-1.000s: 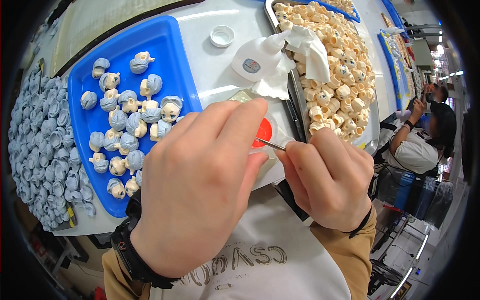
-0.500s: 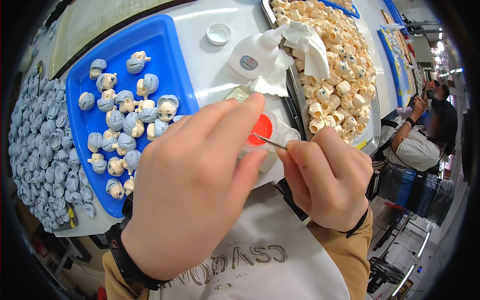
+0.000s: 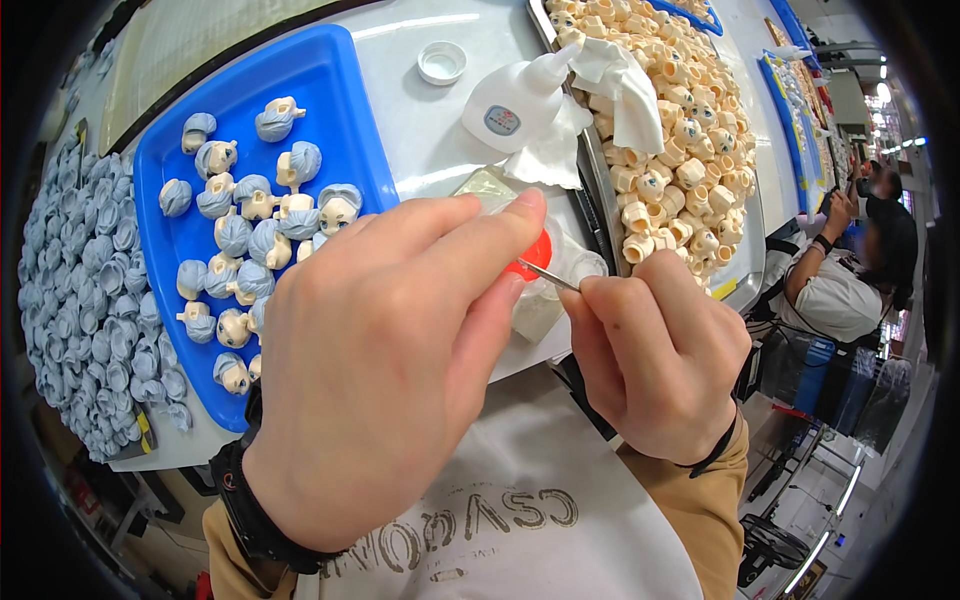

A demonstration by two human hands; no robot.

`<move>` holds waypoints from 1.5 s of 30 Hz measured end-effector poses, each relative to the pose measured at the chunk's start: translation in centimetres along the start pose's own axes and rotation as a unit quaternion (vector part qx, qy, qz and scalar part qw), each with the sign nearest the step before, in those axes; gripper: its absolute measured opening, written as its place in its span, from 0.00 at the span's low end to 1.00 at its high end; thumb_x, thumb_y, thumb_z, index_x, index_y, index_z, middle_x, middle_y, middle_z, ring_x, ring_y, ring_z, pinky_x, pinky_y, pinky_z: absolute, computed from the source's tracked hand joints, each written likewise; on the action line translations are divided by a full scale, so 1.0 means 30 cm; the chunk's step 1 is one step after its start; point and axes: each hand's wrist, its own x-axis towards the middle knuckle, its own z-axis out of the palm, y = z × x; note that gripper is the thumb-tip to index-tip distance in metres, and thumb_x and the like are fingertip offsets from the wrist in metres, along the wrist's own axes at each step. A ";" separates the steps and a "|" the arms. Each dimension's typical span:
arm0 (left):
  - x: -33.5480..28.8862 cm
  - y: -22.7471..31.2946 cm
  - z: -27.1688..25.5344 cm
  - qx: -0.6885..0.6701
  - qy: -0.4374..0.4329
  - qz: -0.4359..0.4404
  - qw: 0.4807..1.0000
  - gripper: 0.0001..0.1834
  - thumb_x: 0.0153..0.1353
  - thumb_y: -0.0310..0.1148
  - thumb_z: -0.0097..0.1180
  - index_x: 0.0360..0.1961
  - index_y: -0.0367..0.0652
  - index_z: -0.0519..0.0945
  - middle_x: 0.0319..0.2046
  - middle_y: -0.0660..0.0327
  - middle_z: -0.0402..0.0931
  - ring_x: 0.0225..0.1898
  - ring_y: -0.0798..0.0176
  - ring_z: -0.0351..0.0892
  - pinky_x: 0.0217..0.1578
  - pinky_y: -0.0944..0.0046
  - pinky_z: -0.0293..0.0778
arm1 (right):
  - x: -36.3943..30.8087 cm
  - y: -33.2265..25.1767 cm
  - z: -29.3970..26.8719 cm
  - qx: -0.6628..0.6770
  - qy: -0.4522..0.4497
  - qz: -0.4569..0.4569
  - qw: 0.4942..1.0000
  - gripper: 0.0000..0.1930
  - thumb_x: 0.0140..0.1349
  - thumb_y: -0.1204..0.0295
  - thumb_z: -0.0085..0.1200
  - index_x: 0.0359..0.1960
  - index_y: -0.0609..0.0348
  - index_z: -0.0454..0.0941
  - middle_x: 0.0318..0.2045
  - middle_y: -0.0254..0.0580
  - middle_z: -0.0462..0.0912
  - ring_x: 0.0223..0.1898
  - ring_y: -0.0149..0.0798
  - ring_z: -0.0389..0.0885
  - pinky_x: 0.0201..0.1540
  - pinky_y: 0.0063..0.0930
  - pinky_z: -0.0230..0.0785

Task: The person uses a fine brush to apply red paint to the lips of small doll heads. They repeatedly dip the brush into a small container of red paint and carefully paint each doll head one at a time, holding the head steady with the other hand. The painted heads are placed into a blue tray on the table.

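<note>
The person's left hand [image 3: 385,310], partly curled with its back to the camera, is hiding its lower fingers and much of a small round pot of bright red material [image 3: 541,246], so whether it is gripping anything cannot be told. The right hand [image 3: 660,350] is pinching a thin silver metal tool [image 3: 552,277], whose rear end is disappearing into the closed grip and whose tip is pointing toward the left thumb, over the red. Left of the left hand, a blue plastic tray [image 3: 320,90] is holding blue-haired doll heads [image 3: 280,119], some being partly covered.
</note>
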 end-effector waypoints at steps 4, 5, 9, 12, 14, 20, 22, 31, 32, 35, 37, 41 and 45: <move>0.004 0.001 -0.004 -0.004 -0.009 -0.005 1.000 0.20 0.48 0.18 0.58 0.46 0.37 0.80 0.40 0.49 0.80 0.41 0.54 0.81 0.43 0.64 0.74 | -0.006 -0.003 0.003 0.008 0.001 0.012 1.000 0.08 0.45 0.80 0.63 0.24 0.62 0.74 0.16 0.38 0.63 0.14 0.37 0.65 0.15 0.29 0.54; 0.004 0.001 -0.003 -0.003 -0.009 -0.005 1.000 0.20 0.48 0.18 0.58 0.46 0.37 0.80 0.40 0.49 0.80 0.41 0.54 0.81 0.43 0.64 0.74 | -0.008 -0.001 0.008 0.010 0.006 0.014 1.000 0.08 0.46 0.81 0.63 0.24 0.62 0.74 0.16 0.38 0.63 0.14 0.36 0.64 0.15 0.29 0.54; 0.003 0.003 -0.003 -0.003 -0.007 -0.005 1.000 0.20 0.48 0.19 0.59 0.46 0.37 0.81 0.40 0.49 0.80 0.41 0.54 0.81 0.43 0.64 0.74 | 0.004 0.037 -0.019 -0.044 0.110 0.077 0.990 0.08 0.48 0.82 0.61 0.23 0.62 0.73 0.16 0.37 0.64 0.14 0.34 0.62 0.16 0.28 0.53; -0.001 -0.001 -0.003 -0.010 -0.002 -0.012 1.000 0.20 0.48 0.18 0.59 0.46 0.37 0.81 0.40 0.50 0.81 0.41 0.54 0.81 0.43 0.64 0.74 | -0.004 0.033 -0.056 -0.011 0.065 0.096 0.993 0.07 0.48 0.84 0.60 0.23 0.62 0.73 0.17 0.37 0.66 0.13 0.32 0.61 0.16 0.27 0.52; -0.003 -0.009 0.002 -0.019 0.008 -0.006 1.000 0.20 0.48 0.18 0.58 0.46 0.36 0.80 0.40 0.50 0.80 0.42 0.54 0.81 0.43 0.64 0.73 | -0.002 0.023 -0.067 0.030 0.006 0.079 0.996 0.07 0.47 0.83 0.61 0.25 0.63 0.75 0.18 0.37 0.68 0.14 0.32 0.64 0.16 0.27 0.55; -0.009 0.008 -0.036 -0.008 -0.002 0.002 1.000 0.24 0.47 0.19 0.58 0.49 0.37 0.77 0.44 0.50 0.78 0.45 0.53 0.78 0.47 0.61 0.71 | 0.026 0.040 -0.059 0.030 -0.054 0.011 0.998 0.09 0.43 0.82 0.63 0.28 0.64 0.77 0.19 0.39 0.70 0.16 0.36 0.70 0.17 0.26 0.60; -0.027 0.008 -0.041 0.026 -0.004 0.016 1.000 0.26 0.46 0.19 0.59 0.50 0.38 0.76 0.46 0.48 0.77 0.46 0.50 0.77 0.48 0.59 0.70 | 0.037 0.045 -0.057 0.023 -0.055 -0.013 0.998 0.09 0.43 0.81 0.64 0.27 0.64 0.77 0.20 0.39 0.70 0.16 0.37 0.70 0.17 0.27 0.60; -0.061 0.003 -0.041 0.063 -0.036 0.048 0.996 0.28 0.43 0.21 0.61 0.51 0.36 0.76 0.49 0.46 0.75 0.47 0.45 0.76 0.48 0.55 0.70 | 0.055 0.006 -0.055 -0.028 -0.073 -0.024 0.997 0.09 0.41 0.77 0.65 0.24 0.62 0.75 0.18 0.38 0.65 0.14 0.37 0.67 0.15 0.28 0.56; -0.058 0.003 -0.042 0.061 -0.042 0.052 0.996 0.28 0.43 0.21 0.61 0.51 0.36 0.76 0.49 0.46 0.75 0.47 0.45 0.76 0.48 0.55 0.70 | 0.047 0.003 -0.053 -0.039 -0.068 -0.022 0.997 0.09 0.41 0.77 0.65 0.23 0.61 0.75 0.17 0.37 0.64 0.13 0.36 0.67 0.14 0.29 0.56; -0.044 0.023 -0.041 0.066 -0.050 0.048 0.995 0.28 0.43 0.21 0.61 0.51 0.35 0.76 0.48 0.46 0.76 0.46 0.46 0.77 0.47 0.56 0.71 | 0.032 -0.004 -0.032 -0.050 -0.052 -0.018 0.997 0.10 0.40 0.77 0.65 0.23 0.61 0.76 0.16 0.37 0.63 0.12 0.36 0.65 0.14 0.29 0.55; -0.046 0.019 -0.040 0.057 -0.043 0.057 0.996 0.28 0.42 0.21 0.62 0.50 0.35 0.76 0.47 0.47 0.77 0.45 0.46 0.77 0.47 0.56 0.71 | 0.022 -0.008 -0.026 -0.054 -0.042 -0.013 0.998 0.10 0.40 0.76 0.66 0.23 0.60 0.76 0.16 0.37 0.63 0.12 0.36 0.64 0.14 0.29 0.54; -0.049 0.018 -0.037 0.055 -0.033 0.049 0.997 0.27 0.42 0.20 0.61 0.49 0.35 0.77 0.46 0.47 0.78 0.44 0.47 0.78 0.47 0.57 0.71 | 0.007 -0.015 -0.010 -0.049 -0.031 0.001 0.998 0.09 0.42 0.78 0.65 0.23 0.61 0.76 0.15 0.37 0.64 0.12 0.35 0.64 0.14 0.27 0.54; -0.050 0.030 -0.046 0.074 -0.047 0.047 0.995 0.27 0.42 0.20 0.62 0.49 0.35 0.77 0.46 0.46 0.77 0.44 0.46 0.78 0.46 0.58 0.72 | 0.002 0.015 -0.031 -0.056 0.065 0.055 0.995 0.07 0.45 0.82 0.63 0.25 0.63 0.77 0.16 0.38 0.68 0.13 0.32 0.64 0.14 0.24 0.55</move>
